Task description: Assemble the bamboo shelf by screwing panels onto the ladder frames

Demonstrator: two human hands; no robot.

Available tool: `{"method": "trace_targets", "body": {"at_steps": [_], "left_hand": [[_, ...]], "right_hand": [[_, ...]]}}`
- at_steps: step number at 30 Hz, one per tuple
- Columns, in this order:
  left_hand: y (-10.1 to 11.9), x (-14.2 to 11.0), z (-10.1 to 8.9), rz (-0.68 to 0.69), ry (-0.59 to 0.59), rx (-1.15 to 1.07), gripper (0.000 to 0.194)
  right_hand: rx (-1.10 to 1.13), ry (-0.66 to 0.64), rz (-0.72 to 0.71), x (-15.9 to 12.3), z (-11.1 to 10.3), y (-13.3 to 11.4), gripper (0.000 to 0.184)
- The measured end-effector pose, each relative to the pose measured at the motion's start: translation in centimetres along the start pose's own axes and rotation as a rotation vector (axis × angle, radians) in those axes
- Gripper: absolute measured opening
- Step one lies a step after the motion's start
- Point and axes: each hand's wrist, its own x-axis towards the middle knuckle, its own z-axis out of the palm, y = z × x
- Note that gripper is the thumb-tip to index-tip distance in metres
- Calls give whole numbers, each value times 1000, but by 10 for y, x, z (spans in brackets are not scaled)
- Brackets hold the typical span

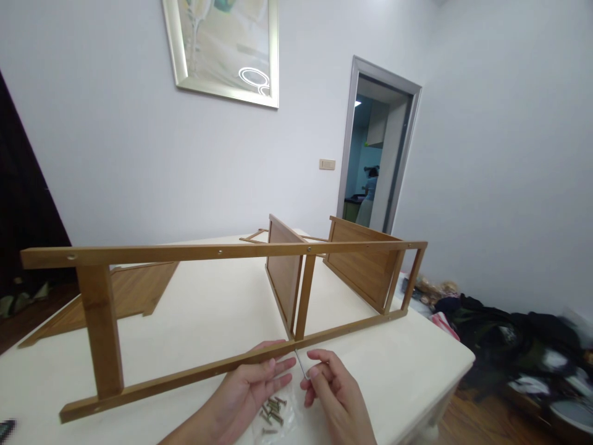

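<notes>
A wooden shelf frame stands on its long side on the table, with two wooden panels joined to it and reaching back. My left hand grips the frame's lower rail near the middle post, one finger behind it and the thumb in front. My right hand is closed on the short end of a hex key. The key's long end meets the lower rail just below the middle post. Several screws lie on a clear plastic bag beneath my hands.
Another wooden panel lies flat at the left of the white table. Behind the frame is a small wooden piece. Dark bags and clothes are heaped at the right. A person is beyond the doorway.
</notes>
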Motion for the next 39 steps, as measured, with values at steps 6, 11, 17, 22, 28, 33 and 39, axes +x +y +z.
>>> {"method": "trace_targets", "body": {"at_steps": [6, 11, 17, 22, 28, 33, 39], "left_hand": [[0, 1, -1, 17, 0, 12, 30], [-2, 2, -1, 14, 13, -11, 28], [-1, 0, 0, 13, 15, -15, 27], [-1, -1, 1, 14, 11, -9, 28], [-1, 0, 2, 8, 22, -13, 24], [-1, 1, 1, 14, 17, -20, 25], [-2, 1, -1, 10, -1, -3, 28]], "right_hand": [[199, -86, 90, 7, -4, 3, 40], [-22, -2, -18, 1, -5, 7, 31], [-530, 156, -486, -8, -7, 7, 6], [-735, 264, -797, -9, 0, 14, 10], [-891, 388, -914, -6, 9, 30, 16], [-978, 400, -944, -4, 9, 38, 20], [-730, 355, -701, -5, 12, 36, 23]]}}
